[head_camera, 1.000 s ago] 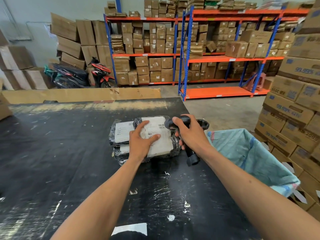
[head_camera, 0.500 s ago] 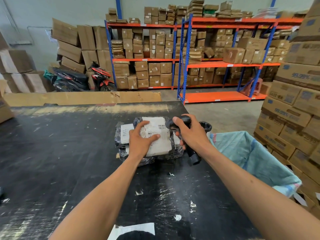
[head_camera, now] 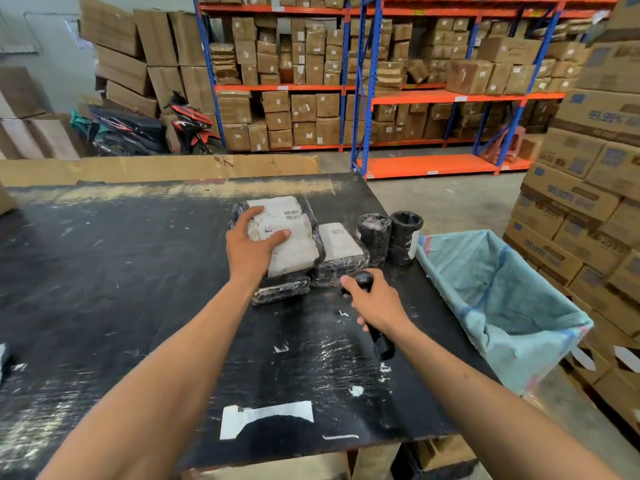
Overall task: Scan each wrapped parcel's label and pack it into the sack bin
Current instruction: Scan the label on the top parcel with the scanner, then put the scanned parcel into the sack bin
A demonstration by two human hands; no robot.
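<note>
1. Parcels sit near the right edge of our black table [head_camera: 121,289]: a top parcel [head_camera: 287,237] with a white label [head_camera: 294,244] facing up, lying on a second wrapped one [head_camera: 282,292], a smaller parcel [head_camera: 341,256] just beside it, and two dark rolls [head_camera: 389,237] standing upright beyond.
2. Our left hand [head_camera: 254,249] lies on the top parcel, fingers spread over the label and thumb out along it; it presses more than it grips.
3. Our right hand [head_camera: 377,303] is wrapped tightly around the scanner [head_camera: 372,308], just beside the pile.
4. We judge the parcel light and fairly soft under glossy film, so likely slippery; the barcode [head_camera: 291,213] stays uncovered.
5. We would take hold along the long edges, fingers under and thumb on top, not on the slick label.
6. Our sack bin [head_camera: 502,292] stands open just past the right edge of the table.
</note>
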